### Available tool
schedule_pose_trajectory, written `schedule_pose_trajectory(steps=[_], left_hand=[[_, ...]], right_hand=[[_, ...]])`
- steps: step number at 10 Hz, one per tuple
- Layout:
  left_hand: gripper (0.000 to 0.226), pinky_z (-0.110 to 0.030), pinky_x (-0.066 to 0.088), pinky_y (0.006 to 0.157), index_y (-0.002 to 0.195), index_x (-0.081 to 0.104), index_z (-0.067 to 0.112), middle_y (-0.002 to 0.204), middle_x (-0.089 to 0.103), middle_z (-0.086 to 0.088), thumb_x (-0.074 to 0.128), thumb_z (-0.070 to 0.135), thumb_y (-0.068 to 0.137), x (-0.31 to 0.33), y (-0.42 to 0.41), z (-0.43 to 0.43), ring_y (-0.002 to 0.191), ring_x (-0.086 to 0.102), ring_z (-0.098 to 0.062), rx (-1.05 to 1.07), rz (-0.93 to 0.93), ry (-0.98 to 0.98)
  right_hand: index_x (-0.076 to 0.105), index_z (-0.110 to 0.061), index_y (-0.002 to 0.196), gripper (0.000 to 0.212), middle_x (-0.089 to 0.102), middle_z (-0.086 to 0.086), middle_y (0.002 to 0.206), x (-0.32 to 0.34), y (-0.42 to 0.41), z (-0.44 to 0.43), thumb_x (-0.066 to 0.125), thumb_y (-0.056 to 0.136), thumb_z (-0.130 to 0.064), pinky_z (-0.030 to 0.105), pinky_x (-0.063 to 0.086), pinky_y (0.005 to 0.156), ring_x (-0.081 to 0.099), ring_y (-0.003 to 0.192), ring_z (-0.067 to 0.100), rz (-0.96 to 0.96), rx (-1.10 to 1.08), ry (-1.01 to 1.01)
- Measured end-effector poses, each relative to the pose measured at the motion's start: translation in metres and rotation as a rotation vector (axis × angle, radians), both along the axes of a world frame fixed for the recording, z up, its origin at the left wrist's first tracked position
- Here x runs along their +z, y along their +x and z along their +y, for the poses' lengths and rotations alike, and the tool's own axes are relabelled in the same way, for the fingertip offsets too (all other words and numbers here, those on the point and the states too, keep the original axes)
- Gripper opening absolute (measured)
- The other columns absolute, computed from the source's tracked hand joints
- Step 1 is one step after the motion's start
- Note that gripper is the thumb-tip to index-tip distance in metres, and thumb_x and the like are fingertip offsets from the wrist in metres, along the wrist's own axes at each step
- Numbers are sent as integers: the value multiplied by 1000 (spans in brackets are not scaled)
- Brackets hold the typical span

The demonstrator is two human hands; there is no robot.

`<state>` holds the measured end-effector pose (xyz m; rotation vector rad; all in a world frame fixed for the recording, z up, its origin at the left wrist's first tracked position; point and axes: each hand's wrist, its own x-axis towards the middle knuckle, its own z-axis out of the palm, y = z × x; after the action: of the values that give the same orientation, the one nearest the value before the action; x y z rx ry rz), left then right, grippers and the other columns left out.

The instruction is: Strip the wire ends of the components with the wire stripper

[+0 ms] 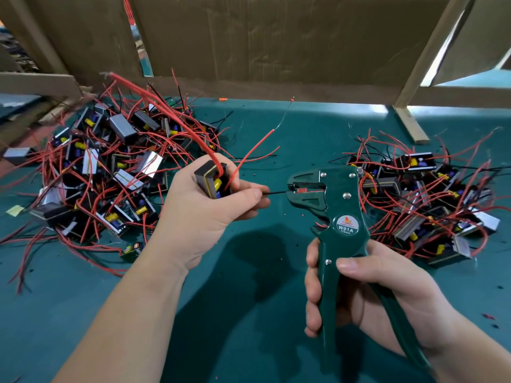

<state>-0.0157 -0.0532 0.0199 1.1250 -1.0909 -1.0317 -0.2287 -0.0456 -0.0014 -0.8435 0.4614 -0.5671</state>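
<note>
My left hand (206, 214) grips a small black component (211, 179) with a yellow part and red wires rising from it. Its thumb and fingers pinch a thin black wire (275, 192) that runs right into the jaws of the green wire stripper (336, 214). My right hand (367, 294) holds the stripper upright by its two handles, jaws pointing left. The wire's tip lies between the jaws beside a red block.
A big pile of components with red wires (110, 172) lies at the left on the green table (249, 272). A second pile (431, 203) lies at the right. Cardboard panels (276, 45) stand behind. Small red insulation bits (489, 316) dot the surface.
</note>
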Motion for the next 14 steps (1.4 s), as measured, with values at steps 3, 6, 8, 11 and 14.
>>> schedule_pose_trajectory(steps=[3, 6, 8, 11, 14], left_hand=[[35, -25, 57, 57, 70, 44, 12, 70, 73, -11, 61, -18, 79, 1, -1, 1, 66, 73, -24, -8, -7, -15], [36, -25, 57, 56, 68, 46, 14, 70, 72, -13, 61, -17, 80, 1, -1, 1, 66, 73, -24, -22, -5, -14], [33, -23, 56, 51, 66, 48, 16, 72, 73, -12, 67, -8, 80, -3, -3, -2, 63, 73, -24, -10, 6, 67], [32, -27, 55, 59, 88, 50, 24, 96, 73, 6, 71, 41, 70, -10, -16, -2, 74, 69, -14, -118, -81, 116], [75, -35, 39, 105, 134, 30, 36, 128, 44, 22, 52, 18, 64, -20, -26, 10, 126, 45, -7, -481, -665, -2]], right_hand=[[63, -2, 93, 35, 59, 24, 73, 4, -1, -1, 78, 66, -19, 49, 52, 64, 61, 61, 37, 15, -10, 36], [63, -5, 87, 37, 57, 22, 68, 6, 0, 1, 82, 65, -28, 46, 51, 58, 59, 54, 35, 60, -55, 37], [55, -5, 74, 39, 47, 17, 54, 7, 3, 6, 76, 69, -37, 32, 44, 43, 45, 35, 25, 165, -272, 35], [69, -4, 100, 59, 62, 28, 113, 6, 2, -4, 85, 50, -31, 52, 55, 68, 64, 69, 37, -134, -288, 119], [52, 1, 129, 54, 60, 29, 114, 7, -2, -7, 62, 81, -21, 51, 50, 82, 62, 83, 38, -369, 39, 255]])
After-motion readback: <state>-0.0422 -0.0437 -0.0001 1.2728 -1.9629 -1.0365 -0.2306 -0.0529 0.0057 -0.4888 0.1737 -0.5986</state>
